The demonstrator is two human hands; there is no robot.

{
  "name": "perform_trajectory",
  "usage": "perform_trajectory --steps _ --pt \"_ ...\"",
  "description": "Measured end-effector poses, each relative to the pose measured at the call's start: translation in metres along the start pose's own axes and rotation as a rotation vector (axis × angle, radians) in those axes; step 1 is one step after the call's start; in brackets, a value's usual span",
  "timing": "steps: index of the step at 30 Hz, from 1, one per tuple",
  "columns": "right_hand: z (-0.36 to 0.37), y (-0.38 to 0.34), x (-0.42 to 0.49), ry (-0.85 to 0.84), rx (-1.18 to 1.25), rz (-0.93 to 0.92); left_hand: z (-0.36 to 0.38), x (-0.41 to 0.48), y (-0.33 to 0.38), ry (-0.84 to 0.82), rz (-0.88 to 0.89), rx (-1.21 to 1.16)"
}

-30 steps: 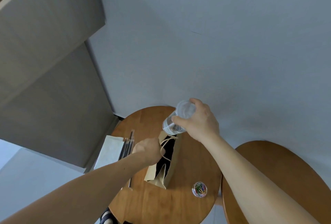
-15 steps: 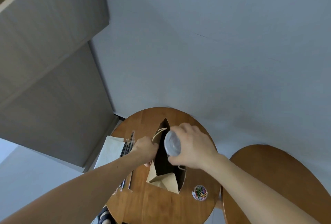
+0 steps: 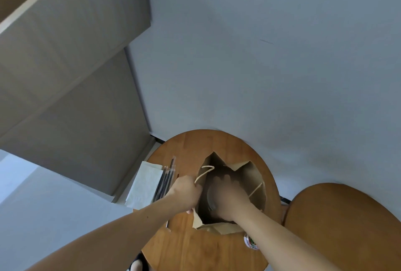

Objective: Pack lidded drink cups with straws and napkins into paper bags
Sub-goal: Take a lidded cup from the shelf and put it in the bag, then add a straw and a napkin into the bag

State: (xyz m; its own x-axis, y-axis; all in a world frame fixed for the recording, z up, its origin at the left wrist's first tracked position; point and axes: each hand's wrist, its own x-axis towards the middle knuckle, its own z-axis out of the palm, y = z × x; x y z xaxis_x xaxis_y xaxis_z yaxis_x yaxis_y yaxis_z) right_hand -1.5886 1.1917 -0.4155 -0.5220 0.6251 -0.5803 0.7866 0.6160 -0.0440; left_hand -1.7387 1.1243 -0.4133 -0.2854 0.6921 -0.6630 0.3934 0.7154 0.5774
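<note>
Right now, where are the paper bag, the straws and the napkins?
paper bag (image 3: 249,174): head view, on its inner far wall.
straws (image 3: 165,180): head view, middle of the dark bundle.
napkins (image 3: 144,186): head view, centre of the white top sheet.

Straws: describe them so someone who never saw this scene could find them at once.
Start at the round wooden table that holds the open brown paper bag. Left of the bag, beside a stack of white napkins at the table's edge, lies a bundle of straws. They are the only thin, dark, stick-like things there.
</note>
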Motion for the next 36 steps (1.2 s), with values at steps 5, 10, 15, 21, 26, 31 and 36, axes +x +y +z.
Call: perform_trajectory --steps 5,10,15,21,26,31,36 --pt "0.04 -0.011 0.033 -0.04 0.002 0.044 -0.003 0.003 -0.001 0.038 0.05 0.087" --pt "0.067 -0.01 0.052 -0.016 0.044 0.065 -0.005 0.005 -0.004 0.044 0.069 0.112" --pt "0.073 -0.013 0.057 -0.005 0.043 0.059 -0.001 0.008 -0.006 0.06 0.093 0.159" --pt "0.046 -0.017 0.034 -0.038 -0.004 0.066 -0.005 0.003 -0.003 0.041 0.097 0.135" --pt "-0.022 -0.012 -0.016 0.148 -0.017 -0.07 -0.019 -0.004 0.008 -0.109 0.103 0.173" --pt "-0.09 0.011 -0.062 0.4 0.147 -0.099 -0.053 -0.003 0.021 -0.4 0.219 0.285" --pt "-0.126 0.004 -0.049 0.456 0.419 -0.035 -0.099 0.004 0.026 -0.307 0.262 0.515"
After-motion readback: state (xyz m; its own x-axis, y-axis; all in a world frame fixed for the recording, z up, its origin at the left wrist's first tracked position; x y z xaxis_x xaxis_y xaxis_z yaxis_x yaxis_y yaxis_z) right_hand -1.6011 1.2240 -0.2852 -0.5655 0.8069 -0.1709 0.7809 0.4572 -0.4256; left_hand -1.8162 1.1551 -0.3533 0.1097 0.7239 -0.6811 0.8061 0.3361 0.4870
